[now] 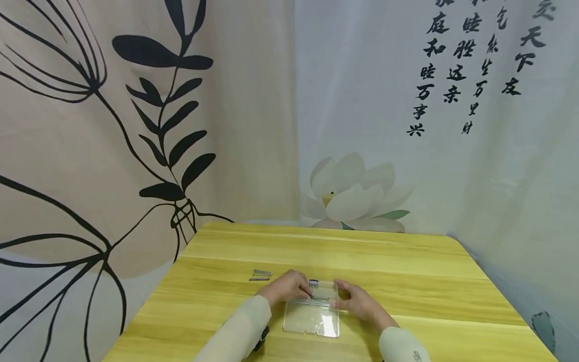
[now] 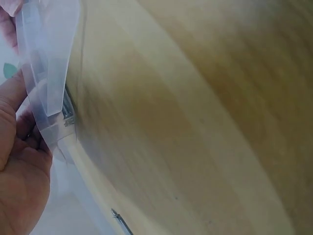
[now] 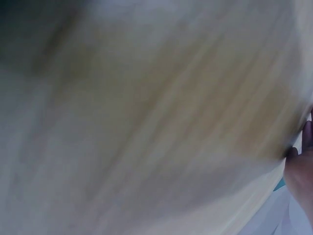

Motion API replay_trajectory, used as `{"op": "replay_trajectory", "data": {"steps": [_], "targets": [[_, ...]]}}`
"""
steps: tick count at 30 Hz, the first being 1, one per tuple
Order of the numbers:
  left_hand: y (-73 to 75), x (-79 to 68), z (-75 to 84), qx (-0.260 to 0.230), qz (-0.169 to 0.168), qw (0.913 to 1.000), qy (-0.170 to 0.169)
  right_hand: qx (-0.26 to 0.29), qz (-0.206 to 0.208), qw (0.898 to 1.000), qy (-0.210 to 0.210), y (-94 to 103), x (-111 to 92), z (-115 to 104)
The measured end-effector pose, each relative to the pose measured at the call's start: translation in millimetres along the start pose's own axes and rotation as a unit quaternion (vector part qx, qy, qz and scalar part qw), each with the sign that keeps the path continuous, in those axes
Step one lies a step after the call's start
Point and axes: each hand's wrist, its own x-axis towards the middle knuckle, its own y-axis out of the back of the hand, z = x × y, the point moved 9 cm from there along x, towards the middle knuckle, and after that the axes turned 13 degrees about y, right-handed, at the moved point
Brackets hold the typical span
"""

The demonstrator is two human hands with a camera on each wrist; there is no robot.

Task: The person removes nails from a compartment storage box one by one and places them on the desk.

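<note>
A clear plastic box (image 1: pixel 311 319) lies opened on the table, its flat lid half toward me. My left hand (image 1: pixel 288 287) reaches over its left side, fingers curled, pinching at slim metal pieces (image 1: pixel 320 299) by the hinge line; the fingertips are partly hidden. In the left wrist view, metal pieces (image 2: pixel 67 108) show through the plastic beside the left hand (image 2: pixel 22 169). My right hand (image 1: pixel 359 300) holds the box's right edge between thumb and fingers. Only part of the right hand (image 3: pixel 301 171) shows in the right wrist view.
Several thin metal rods (image 1: pixel 261 274) lie left of the box; one pointed rod (image 2: pixel 121 220) is near the left hand. A small dark piece (image 1: pixel 313 283) sits at the box's far side. The wooden table (image 1: pixel 407 266) ends at a printed curtain (image 1: pixel 253 125).
</note>
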Motion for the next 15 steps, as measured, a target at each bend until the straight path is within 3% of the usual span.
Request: {"op": "replay_trajectory", "data": {"steps": [15], "targets": [[1.2,-3.0,4.5,0.029,0.008,0.9991,-0.03,0.023,-0.001,1.0,0.001,-1.2,-0.1,-0.8]]}}
